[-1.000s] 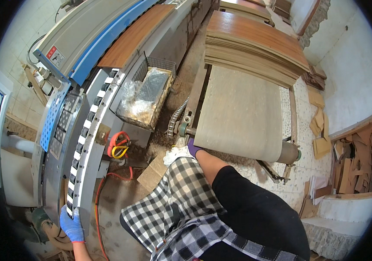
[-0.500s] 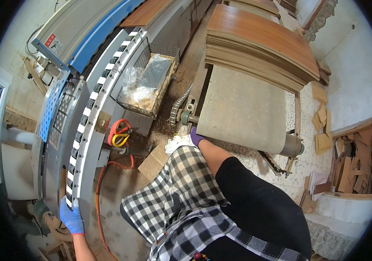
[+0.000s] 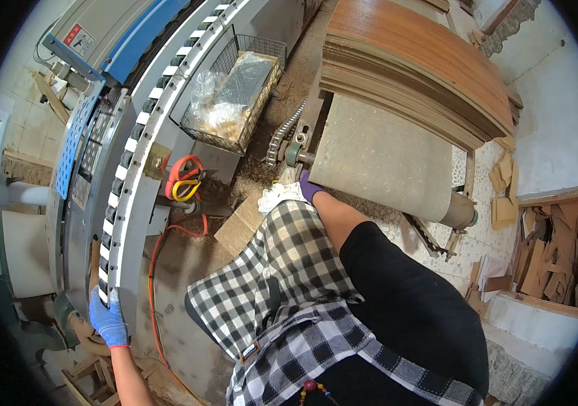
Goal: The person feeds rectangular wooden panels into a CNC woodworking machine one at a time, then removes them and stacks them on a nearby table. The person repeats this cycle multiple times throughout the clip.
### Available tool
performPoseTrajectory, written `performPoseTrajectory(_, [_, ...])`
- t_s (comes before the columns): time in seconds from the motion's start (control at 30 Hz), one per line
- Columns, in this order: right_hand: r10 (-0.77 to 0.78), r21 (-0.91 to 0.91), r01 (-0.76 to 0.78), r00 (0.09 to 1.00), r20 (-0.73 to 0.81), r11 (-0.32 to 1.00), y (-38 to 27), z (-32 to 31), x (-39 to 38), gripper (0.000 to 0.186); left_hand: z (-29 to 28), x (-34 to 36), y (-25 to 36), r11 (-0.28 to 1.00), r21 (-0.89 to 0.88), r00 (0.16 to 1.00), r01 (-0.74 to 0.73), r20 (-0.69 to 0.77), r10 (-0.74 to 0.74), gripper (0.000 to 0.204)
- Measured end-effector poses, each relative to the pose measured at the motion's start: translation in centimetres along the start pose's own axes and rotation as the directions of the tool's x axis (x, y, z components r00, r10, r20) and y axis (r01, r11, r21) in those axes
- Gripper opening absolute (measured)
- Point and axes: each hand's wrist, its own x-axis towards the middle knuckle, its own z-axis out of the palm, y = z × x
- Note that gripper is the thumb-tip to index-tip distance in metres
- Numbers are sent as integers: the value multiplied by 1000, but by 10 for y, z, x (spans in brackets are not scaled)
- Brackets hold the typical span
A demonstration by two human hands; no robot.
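Observation:
My left hand [image 3: 108, 314], in a blue knit glove, grips the near end of the white roller rail [image 3: 118, 193] along the machine. My right hand [image 3: 308, 187], in purple, is low beside the conveyor belt [image 3: 383, 166], next to a crumpled white item [image 3: 280, 196]; its fingers are hidden. My checked apron [image 3: 282, 257] covers the lower middle. Red-handled and yellow-handled scissors [image 3: 184, 172] hang by the rail. A wire basket [image 3: 251, 128] holds clear plastic bags and a dark slab.
A stack of wood-finish boards [image 3: 407, 47] sits on the conveyor at top right. A blue-and-grey machine [image 3: 133, 40] runs along the left. An orange hose [image 3: 153, 291] crosses the floor. Cardboard scraps [image 3: 552, 250] fill a recess at right; a flat piece [image 3: 235, 233] lies below the basket.
The wooden board on the machine has slid away up the rail and out of view. The whole scene has shifted upward in the picture. My left hand stays on the rail's end.

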Motion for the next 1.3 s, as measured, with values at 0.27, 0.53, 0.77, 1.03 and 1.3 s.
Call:
performPoseTrajectory(0.27, [-3,-43,5,998,63,999,0,-2,1,50,-2,1,2,999,-29,1000,-16,1,16,38])
performPoseTrajectory(0.53, [-24,-55,28,998,62,998,-1,-2,5,49,0,1,0,998,30,998,-46,-28,47,41])
performPoseTrajectory(0.77, [-52,-72,58,995,88,996,1,2,7,49,-2,1,-4,999,35,1000,-26,11,25,44])
performPoseTrajectory(1.03, [-94,-142,151,933,346,978,2,-14,0,49,-4,1,2,998,65,1000,-17,-1,17,43])
performPoseTrajectory(1.3, [-491,-22,493,870,48,870,-3,-120,-149,28,0,4,-9,1000,8,1000,-5,22,5,41])
